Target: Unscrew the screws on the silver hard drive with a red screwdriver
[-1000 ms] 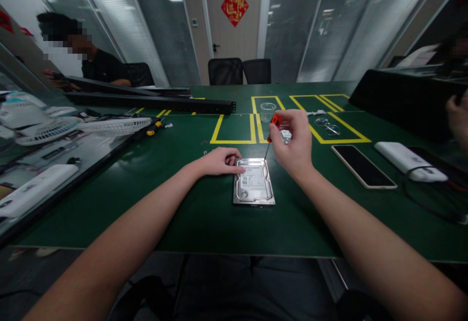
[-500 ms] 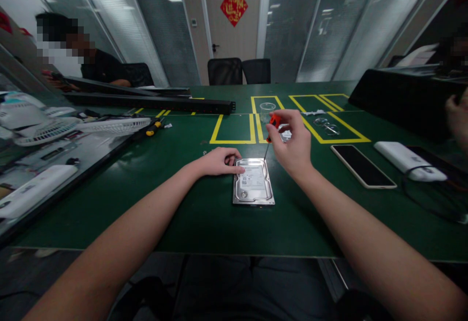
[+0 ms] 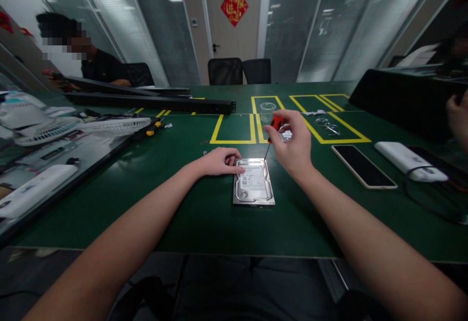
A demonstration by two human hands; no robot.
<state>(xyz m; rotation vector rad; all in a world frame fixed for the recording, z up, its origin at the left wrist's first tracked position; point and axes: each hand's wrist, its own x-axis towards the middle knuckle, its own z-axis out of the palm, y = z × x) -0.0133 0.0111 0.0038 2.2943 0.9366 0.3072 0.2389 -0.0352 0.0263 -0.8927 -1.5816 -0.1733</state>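
Observation:
A silver hard drive (image 3: 253,183) lies flat on the green table (image 3: 183,204) in front of me. My left hand (image 3: 219,161) rests with curled fingers against the drive's far left corner, pressing on it. My right hand (image 3: 292,146) is closed round a small screwdriver (image 3: 273,127) with an orange handle. Its thin shaft points down to the drive's far right corner.
Yellow tape boxes mark the table behind the drive, with a clear plastic cup (image 3: 267,111) in one. A black phone (image 3: 362,166) and a white power bank (image 3: 408,161) lie to the right. A fan grille (image 3: 113,126) and a long black strip (image 3: 153,101) sit left. Another person (image 3: 91,62) sits far left.
My right hand has shifted slightly on the screwdriver handle, its fingers turning a little. The left hand and the drive have stayed in place.

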